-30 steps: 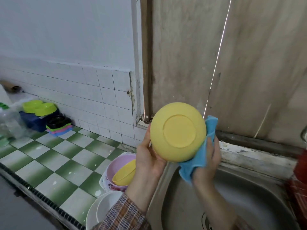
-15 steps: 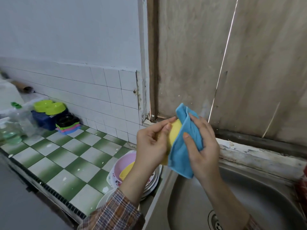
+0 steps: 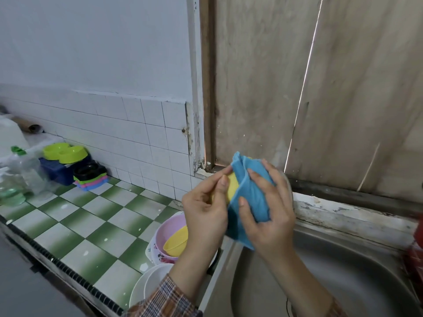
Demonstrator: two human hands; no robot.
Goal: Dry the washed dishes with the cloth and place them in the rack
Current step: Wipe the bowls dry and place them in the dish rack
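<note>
White wall point(image 3: 91, 42), tiled backsplash point(image 3: 114, 129); green-white checkered counter point(image 3: 80, 225); plank boards point(image 3: 263, 76), daylight through gap point(image 3: 302, 88).

no readable text, labels or numbers anywhere

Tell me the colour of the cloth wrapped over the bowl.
Light blue. The cloth shows in the head view, over the yellow bowl.

A steel sink point(image 3: 343, 271) lay at the lower right. Left of the sink ran a green-and-white checkered counter point(image 3: 75, 225). Far left of the sink, by the white wall tiles point(image 3: 137, 133), a lime double bowl point(image 3: 65, 153) sat on a blue crate point(image 3: 57, 173), a black bowl point(image 3: 88, 169) topped stacked coloured trays point(image 3: 91, 182), and a clear bottle point(image 3: 29, 172) stood nearby. Behind the sink rose weathered wooden boards point(image 3: 251, 88).
</note>
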